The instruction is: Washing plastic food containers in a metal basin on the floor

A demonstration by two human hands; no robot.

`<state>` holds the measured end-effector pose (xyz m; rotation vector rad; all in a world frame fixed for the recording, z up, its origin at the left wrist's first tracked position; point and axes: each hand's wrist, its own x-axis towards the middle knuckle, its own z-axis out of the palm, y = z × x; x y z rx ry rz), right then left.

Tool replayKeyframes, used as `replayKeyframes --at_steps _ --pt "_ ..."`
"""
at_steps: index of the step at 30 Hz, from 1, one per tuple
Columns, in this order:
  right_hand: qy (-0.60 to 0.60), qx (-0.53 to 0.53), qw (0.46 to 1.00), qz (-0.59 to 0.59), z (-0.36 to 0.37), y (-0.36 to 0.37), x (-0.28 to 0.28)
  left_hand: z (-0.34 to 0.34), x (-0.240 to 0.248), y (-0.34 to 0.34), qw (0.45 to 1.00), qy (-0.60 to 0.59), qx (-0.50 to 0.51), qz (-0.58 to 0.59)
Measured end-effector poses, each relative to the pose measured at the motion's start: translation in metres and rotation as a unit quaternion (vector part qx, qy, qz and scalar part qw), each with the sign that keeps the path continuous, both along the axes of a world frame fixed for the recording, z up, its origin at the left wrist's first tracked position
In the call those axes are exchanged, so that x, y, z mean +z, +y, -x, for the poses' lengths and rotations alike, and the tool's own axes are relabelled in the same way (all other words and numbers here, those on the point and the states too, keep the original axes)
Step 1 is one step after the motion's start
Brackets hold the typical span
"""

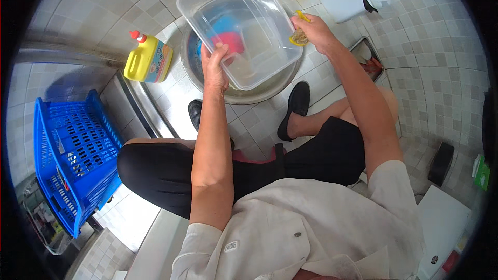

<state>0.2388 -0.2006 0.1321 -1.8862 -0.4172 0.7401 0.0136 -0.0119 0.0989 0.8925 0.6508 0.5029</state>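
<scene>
Overhead, a clear plastic tub (270,26) is held tilted above a wide metal basin (249,97)
The left hand (214,70) is clamped on the tub's near left edge, while the right hand (315,32) is closed around a yellow scrubber (299,37) at its right rim; a yellow bottle (136,65) with a red cap stands left of the basin, near a blue basket (83,145)

Walls (436,41): grey-and-cream checkered tiles
Floor (251,127): pale square tiles
Left: long silvery metal strip (148,101)
Light: white floor glare (128,218)
</scene>
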Motion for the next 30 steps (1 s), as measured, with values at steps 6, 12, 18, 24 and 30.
replayKeyframes --at_steps 6,12,18,24,30 --pt "0.020 -0.081 0.995 0.053 0.001 -0.001 -0.019 0.014 -0.005 0.012 0.998 -0.035 0.046 -0.009" --pt "0.132 -0.080 0.980 0.126 0.006 -0.009 -0.050 0.013 -0.010 0.023 0.994 -0.062 0.070 -0.063" --pt "0.191 -0.028 0.971 0.143 0.033 0.004 -0.076 0.011 -0.014 0.027 0.996 -0.031 0.070 -0.036" --pt "0.271 -0.028 0.952 0.143 0.066 0.011 -0.102 0.006 -0.024 0.028 0.980 0.055 0.051 0.184" --pt "0.403 -0.173 0.895 -0.079 0.083 0.026 -0.068 0.011 -0.040 0.021 0.968 0.162 0.100 0.162"
